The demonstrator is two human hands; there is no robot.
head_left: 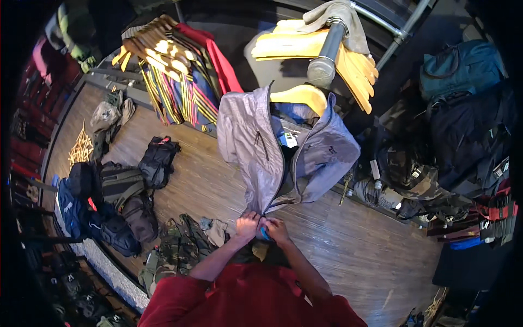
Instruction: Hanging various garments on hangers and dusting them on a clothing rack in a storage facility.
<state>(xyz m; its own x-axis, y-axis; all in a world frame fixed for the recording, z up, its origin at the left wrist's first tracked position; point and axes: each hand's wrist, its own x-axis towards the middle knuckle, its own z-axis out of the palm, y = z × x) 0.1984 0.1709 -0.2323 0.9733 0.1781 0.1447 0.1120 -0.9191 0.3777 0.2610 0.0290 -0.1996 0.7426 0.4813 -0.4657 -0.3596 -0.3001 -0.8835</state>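
Observation:
A grey zip-front jacket (253, 141) hangs on a pale wooden hanger (302, 97) in front of me, its front parted at the chest. A white and green tag (289, 140) shows inside the collar. My left hand (248, 224) is closed on the bottom hem, at the lower end of the zip. Right beside it, my right hand (277, 230) pinches the other front edge at the hem. The two hands almost touch. A small blue bit shows by the right hand; I cannot make out what it is. The fingers hide the zip's end.
A dark metal rail (328, 52) carries several bare wooden hangers (353, 71). Striped garments (180, 92) hang at the far left. Backpacks (128, 185) and camouflage clothing (182, 245) lie on the wooden floor (348, 245). A teal bag (463, 68) and dark bags stand at the right.

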